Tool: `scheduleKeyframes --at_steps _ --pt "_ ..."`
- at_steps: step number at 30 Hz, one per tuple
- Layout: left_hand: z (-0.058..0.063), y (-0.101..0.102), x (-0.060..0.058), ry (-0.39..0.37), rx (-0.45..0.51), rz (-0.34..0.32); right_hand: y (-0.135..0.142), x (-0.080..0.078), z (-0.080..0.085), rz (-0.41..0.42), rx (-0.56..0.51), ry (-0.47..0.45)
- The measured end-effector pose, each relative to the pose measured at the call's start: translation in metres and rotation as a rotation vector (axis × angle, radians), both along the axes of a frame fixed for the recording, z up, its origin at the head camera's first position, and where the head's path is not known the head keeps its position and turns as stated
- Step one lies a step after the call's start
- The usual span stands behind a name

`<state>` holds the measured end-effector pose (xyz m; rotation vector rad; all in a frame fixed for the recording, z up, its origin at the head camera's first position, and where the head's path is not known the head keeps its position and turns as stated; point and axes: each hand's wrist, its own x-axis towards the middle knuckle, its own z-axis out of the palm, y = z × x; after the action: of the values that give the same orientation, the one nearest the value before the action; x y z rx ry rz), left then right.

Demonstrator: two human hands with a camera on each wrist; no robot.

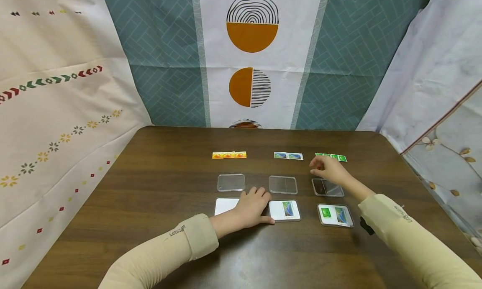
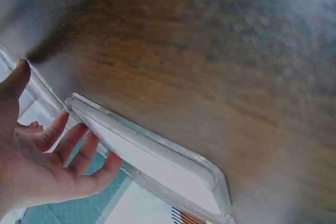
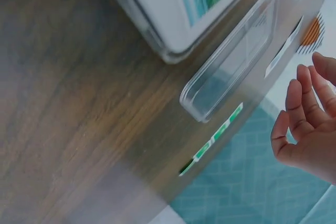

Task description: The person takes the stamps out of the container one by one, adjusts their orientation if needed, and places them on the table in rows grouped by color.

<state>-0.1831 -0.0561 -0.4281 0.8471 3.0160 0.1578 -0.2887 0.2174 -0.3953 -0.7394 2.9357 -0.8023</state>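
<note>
- Left hand (image 1: 246,208), head view, lower centre: fingers spread, between left card (image 1: 226,205) and middle card (image 1: 276,210). Right hand (image 1: 331,171), right of centre: loosely bent near green stickers (image 1: 342,158).
- Left wrist view, lower left: fingers apart beside left card; no grip seen.
- Right wrist view, right edge: nothing seen held; green stickers lower centre. Judged step: fetching a sticker; next calls for a fine fingertip pinch.

The head view is bright and fairly even, with a pale sheen on the near wooden table (image 1: 244,272) and a soft shadow below the left sleeve (image 1: 165,249); both wrist views look hazy, the left one's wood grain blurred
</note>
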Motion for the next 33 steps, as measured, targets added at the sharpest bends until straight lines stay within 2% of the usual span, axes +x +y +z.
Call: scheduleKeyframes --at_steps 10,16,33 --pt "-0.001 0.0 0.0 0.006 0.006 -0.005 -0.015 0.024 0.001 0.057 -0.033 0.012" --pt "-0.001 -0.001 -0.001 0.002 0.004 -0.002 -0.026 0.037 -0.001 0.081 -0.047 -0.013" --pt "0.003 -0.002 0.003 0.013 0.003 -0.013 -0.035 0.059 -0.007 0.127 -0.083 -0.046"
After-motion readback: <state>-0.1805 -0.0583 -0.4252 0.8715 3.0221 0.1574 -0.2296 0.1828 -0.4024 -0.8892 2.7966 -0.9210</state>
